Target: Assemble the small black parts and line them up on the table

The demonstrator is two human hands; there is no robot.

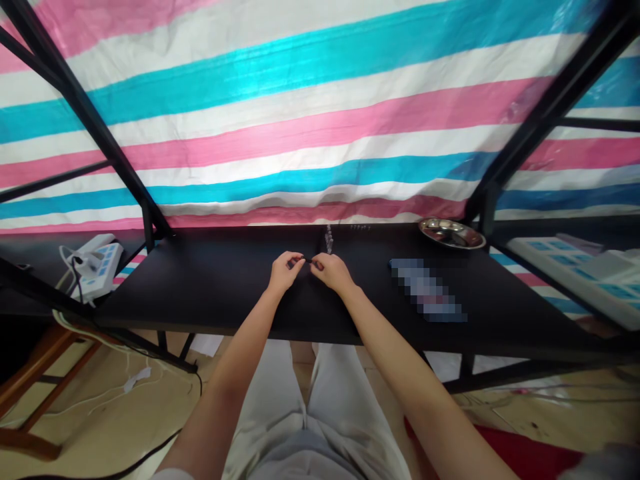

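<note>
Over the middle of the black table [200, 287], my left hand [285, 272] and my right hand [334, 271] come close together, fingertips almost meeting. Both are closed in a pinch on a small dark, thin piece [307, 260] that spans the gap between them. It is too small to tell its kind. Just beyond my right hand lies a short row of clear, shiny beads [329, 239], running towards the table's back edge. A few tiny pale bits [360, 227] sit to the right of the row.
A round metal dish [453, 234] stands at the back right. Nearer lies a flat, pixelated object [426, 291]. White power strips [103, 270] with plugs and cables are at the left. Black frame bars [110, 150] rise on both sides before a striped sheet [300, 140].
</note>
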